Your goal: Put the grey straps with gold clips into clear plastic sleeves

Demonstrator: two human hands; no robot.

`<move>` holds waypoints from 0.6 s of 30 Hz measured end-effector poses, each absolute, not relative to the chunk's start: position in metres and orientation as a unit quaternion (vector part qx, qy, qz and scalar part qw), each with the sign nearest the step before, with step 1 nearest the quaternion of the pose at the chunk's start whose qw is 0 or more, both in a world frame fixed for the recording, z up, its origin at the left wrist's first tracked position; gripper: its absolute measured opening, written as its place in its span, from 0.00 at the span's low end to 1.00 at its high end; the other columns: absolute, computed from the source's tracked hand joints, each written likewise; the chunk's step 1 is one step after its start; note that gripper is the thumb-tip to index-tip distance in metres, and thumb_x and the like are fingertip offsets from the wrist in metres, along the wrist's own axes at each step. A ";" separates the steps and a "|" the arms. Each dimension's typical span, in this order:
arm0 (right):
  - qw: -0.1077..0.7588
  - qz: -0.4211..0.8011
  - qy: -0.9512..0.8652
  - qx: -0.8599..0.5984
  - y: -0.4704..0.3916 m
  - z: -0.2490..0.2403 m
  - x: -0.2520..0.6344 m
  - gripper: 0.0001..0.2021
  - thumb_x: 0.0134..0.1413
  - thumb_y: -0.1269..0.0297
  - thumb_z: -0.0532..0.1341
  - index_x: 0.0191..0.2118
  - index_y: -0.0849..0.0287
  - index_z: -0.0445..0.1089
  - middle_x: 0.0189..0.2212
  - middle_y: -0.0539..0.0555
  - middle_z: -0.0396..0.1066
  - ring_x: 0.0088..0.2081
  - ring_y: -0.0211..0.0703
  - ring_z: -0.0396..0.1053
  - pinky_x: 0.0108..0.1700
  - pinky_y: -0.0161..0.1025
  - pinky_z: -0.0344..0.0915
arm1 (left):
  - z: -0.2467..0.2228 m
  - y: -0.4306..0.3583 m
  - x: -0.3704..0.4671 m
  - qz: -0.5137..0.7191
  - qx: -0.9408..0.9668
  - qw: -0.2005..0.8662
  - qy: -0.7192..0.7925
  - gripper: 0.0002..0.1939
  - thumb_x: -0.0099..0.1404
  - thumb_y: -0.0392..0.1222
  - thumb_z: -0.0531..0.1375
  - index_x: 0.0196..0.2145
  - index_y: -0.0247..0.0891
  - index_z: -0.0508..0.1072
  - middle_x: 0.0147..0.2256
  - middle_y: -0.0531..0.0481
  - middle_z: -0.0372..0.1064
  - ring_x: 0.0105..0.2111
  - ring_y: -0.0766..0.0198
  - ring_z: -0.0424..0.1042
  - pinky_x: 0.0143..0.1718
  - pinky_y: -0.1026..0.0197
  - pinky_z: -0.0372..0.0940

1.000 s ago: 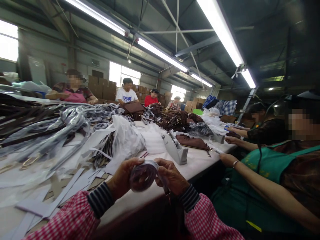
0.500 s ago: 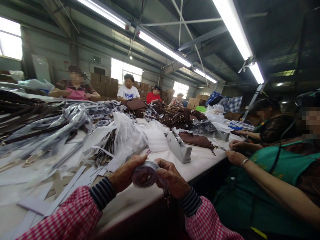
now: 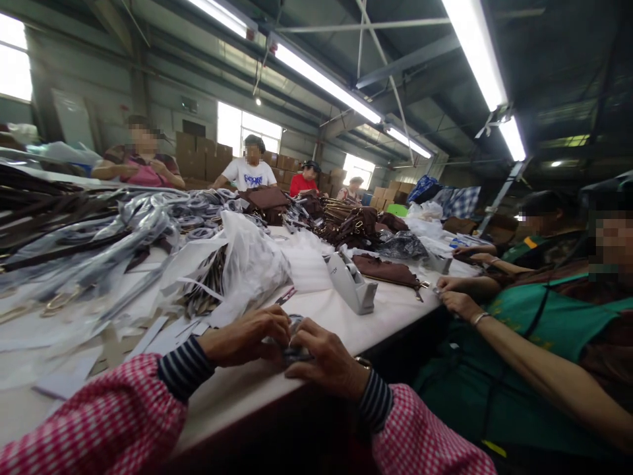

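Observation:
My left hand (image 3: 252, 335) and my right hand (image 3: 324, 356) meet at the table's near edge, closed round a small coil wrapped in clear plastic (image 3: 297, 349). Fingers cover most of the coil. A gold-coloured metal ring (image 3: 363, 363) shows by my right wrist. On the table (image 3: 395, 316), just beyond my hands, lies a thin dark and red tool (image 3: 285, 295). A grey tape dispenser (image 3: 352, 284) stands behind my right hand, with a brown pouch (image 3: 386, 270) beyond it.
Plastic-wrapped straps (image 3: 143, 224) and brown straps (image 3: 49, 198) are heaped at left. Paper strips (image 3: 148, 336) lie near my left sleeve. A white plastic bag (image 3: 252, 264) stands mid-table. A person in a green apron (image 3: 534, 330) works at right; other people sit across the table.
Both hands have lowered the coil to the table edge and turned it, with fingers now over its top. The thin tool, earlier hardly visible by my left fingers, shows on the table.

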State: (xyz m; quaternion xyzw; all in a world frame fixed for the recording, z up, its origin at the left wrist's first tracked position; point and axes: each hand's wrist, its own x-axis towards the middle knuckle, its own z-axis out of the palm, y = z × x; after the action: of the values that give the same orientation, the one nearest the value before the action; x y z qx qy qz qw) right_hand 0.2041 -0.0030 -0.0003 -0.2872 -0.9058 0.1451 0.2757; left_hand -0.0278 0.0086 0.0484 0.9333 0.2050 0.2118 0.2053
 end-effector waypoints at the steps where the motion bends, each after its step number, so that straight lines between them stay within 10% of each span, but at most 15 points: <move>1: 0.255 0.175 -0.910 -0.275 -0.003 0.005 0.212 0.16 0.58 0.59 0.71 0.50 0.56 0.74 0.48 0.56 0.70 0.50 0.48 0.71 0.51 0.41 0.68 | 0.046 0.008 -0.029 0.210 0.934 0.206 0.205 0.05 0.70 0.37 0.63 0.38 0.42 0.81 0.40 0.47 0.79 0.48 0.53 0.70 0.51 0.53 0.64; 6: 0.193 0.145 -0.935 -0.261 0.011 0.034 0.238 0.14 0.66 0.64 0.65 0.56 0.51 0.76 0.50 0.55 0.72 0.52 0.47 0.69 0.55 0.42 0.64 | 0.042 0.006 -0.032 0.223 0.933 0.172 0.224 0.06 0.68 0.33 0.65 0.38 0.42 0.81 0.51 0.44 0.73 0.53 0.52 0.70 0.55 0.51 0.65; 18: 0.130 0.132 -0.916 -0.356 0.049 0.042 0.218 0.11 0.50 0.77 0.71 0.39 0.57 0.81 0.35 0.49 0.74 0.36 0.39 0.70 0.39 0.33 0.60 | 0.055 0.014 -0.043 0.155 0.936 0.147 0.281 0.08 0.66 0.40 0.67 0.44 0.41 0.81 0.55 0.44 0.70 0.55 0.48 0.70 0.56 0.52 0.65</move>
State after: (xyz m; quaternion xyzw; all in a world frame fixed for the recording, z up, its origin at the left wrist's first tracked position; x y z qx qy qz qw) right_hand 0.2182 0.0491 0.0419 -0.3560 -0.9159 0.1325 0.1300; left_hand -0.0429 0.0143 0.0547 0.9355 0.2815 0.1547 0.1472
